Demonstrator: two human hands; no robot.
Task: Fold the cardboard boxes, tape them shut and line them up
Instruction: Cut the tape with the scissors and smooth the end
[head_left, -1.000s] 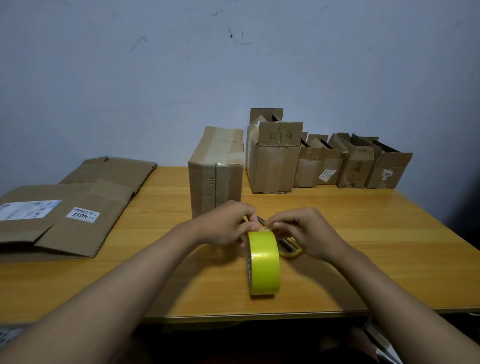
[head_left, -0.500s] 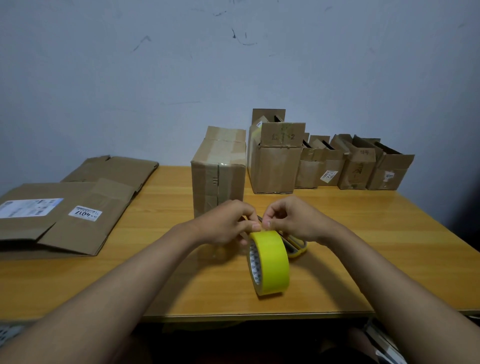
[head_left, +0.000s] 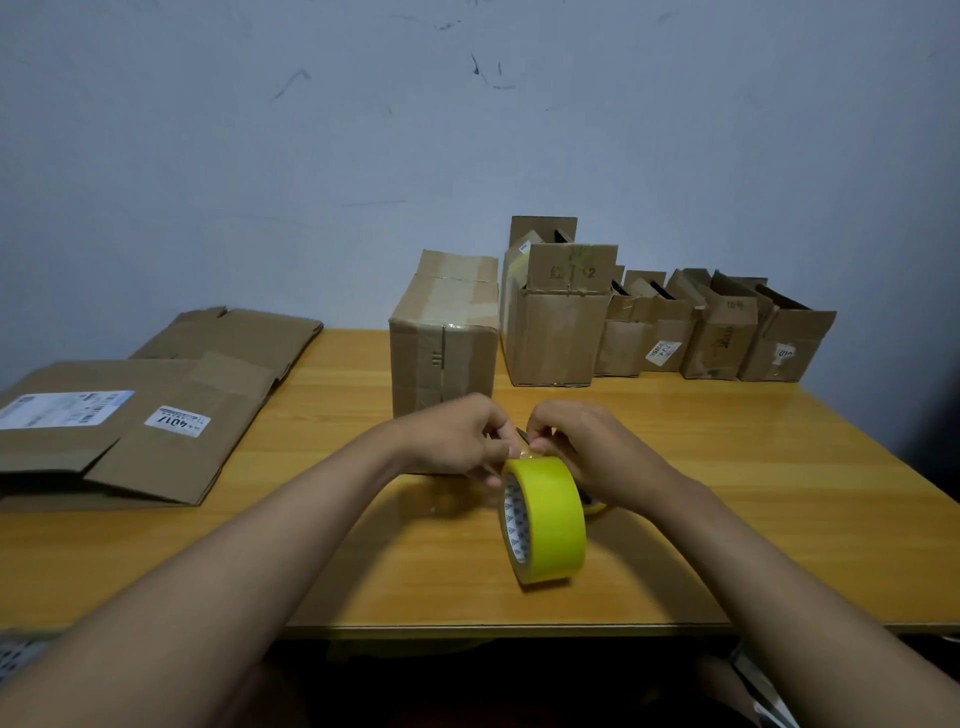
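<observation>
- Head view: left hand (head_left: 457, 441) and right hand (head_left: 597, 452) met at the top of the yellow tape roll (head_left: 545, 525), fingertips pinching its edge.
- Likely freeing the tape end for the closed box (head_left: 441, 338).

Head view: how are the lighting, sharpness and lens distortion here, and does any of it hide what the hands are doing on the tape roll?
Head view: dim, even light with a soft sheen on the table; wide-angle bending bows its front edge and stretches the forearms; sharp enough, box labels mostly illegible. The left hand and right hand pinch at the top of the yellow tape roll, fingertips covering the tape end.
</observation>
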